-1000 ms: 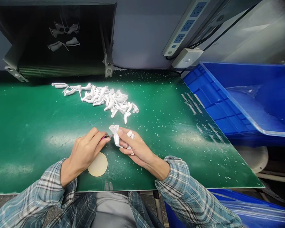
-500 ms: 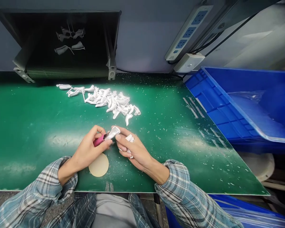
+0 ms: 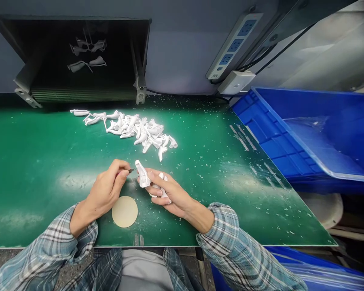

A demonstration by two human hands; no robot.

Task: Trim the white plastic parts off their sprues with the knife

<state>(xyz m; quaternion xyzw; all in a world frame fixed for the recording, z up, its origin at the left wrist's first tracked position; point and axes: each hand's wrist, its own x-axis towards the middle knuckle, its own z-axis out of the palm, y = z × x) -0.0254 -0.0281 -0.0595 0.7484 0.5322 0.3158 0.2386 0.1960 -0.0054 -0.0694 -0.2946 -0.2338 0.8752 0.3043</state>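
Observation:
My left hand [image 3: 106, 189] is closed around a small pink-handled trimming knife [image 3: 130, 171]; only its metal tip shows past the fingers. My right hand [image 3: 166, 191] pinches a white plastic part [image 3: 142, 174] upright between thumb and fingers, and more white pieces [image 3: 161, 190] sit in its palm. The knife tip points at the held part, a short gap away. Both hands hover low over the green mat [image 3: 42, 161], just above a round beige disc [image 3: 125, 211].
A heap of several white plastic parts [image 3: 133, 129] lies further back on the mat. A dark opening [image 3: 81, 56] at the back left holds a few more white parts. Blue bins [image 3: 309, 129] stand at the right, under a power strip [image 3: 233, 40]. White shavings dot the mat.
The white part was tilted against the knife half a second ago; now my right hand holds it upright and the knife tip has drawn slightly away to the left.

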